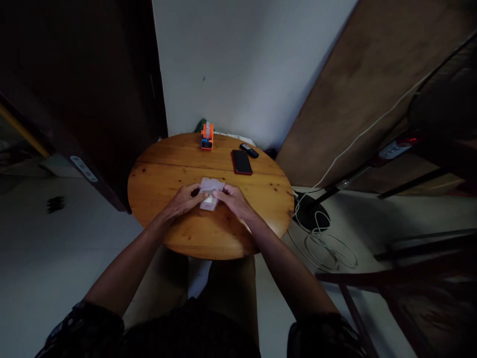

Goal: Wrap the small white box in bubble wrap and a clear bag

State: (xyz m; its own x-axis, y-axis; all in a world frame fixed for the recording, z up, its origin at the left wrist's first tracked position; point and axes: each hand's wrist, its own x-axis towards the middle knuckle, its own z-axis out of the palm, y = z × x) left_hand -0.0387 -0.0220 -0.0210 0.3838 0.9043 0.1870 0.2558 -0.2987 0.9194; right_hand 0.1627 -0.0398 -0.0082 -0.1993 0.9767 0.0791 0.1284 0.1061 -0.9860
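Over the middle of the round wooden table (175, 174), a small whitish, translucent packet or sheet (211, 185) is held between both hands. My left hand (185, 200) grips its left side, with the thumb on the lower part. On the right side, my right hand (233, 199) is closed on the same packet, its thumb pressing near the middle. Something pale and yellowish shows at the packet's centre, too small to make out.
An orange and blue tape dispenser (207, 137) stands at the table's back. A phone (242, 162) and a dark remote-like device (249, 150) lie back right. A white cable (320, 238) coils on the floor beside a black round base (309, 213).
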